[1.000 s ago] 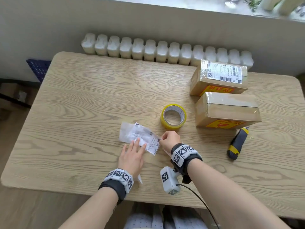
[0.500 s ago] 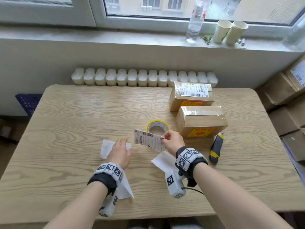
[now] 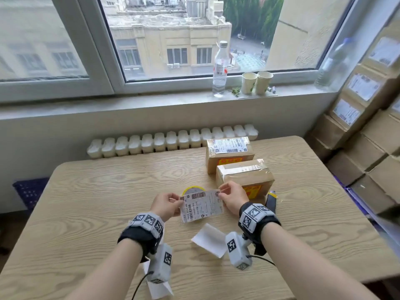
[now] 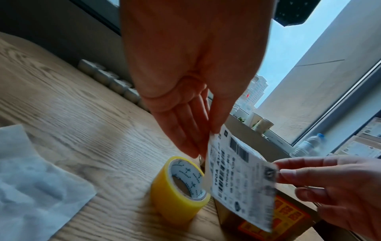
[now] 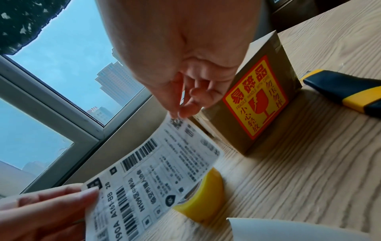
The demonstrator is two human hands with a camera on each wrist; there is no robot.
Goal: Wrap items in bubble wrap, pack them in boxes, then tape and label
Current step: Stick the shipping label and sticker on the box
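Observation:
A white shipping label (image 3: 202, 205) with barcodes hangs in the air above the table, stretched between both hands. My left hand (image 3: 180, 200) pinches its upper left corner, and my right hand (image 3: 219, 192) pinches its upper right corner. The right wrist view shows the label (image 5: 156, 171) printed side up. Just beyond it stands a taped cardboard box (image 3: 244, 176) with a red and yellow fragile sticker (image 5: 255, 99) and a bare top. A second box (image 3: 229, 152) behind it carries a label. The yellow tape roll (image 4: 177, 187) sits under the label, partly hidden.
A black and yellow utility knife (image 3: 271, 201) lies right of the near box. White backing sheets lie on the wooden table (image 3: 86, 202), one (image 3: 211, 239) between my wrists and one (image 3: 159, 286) at the front edge. Stacked labelled cartons (image 3: 368, 118) fill the right side.
My right hand peeled the label off its backing on the table and lifted it. My left hand left the backing sheet and took the label's other corner. The head view tilted upward.

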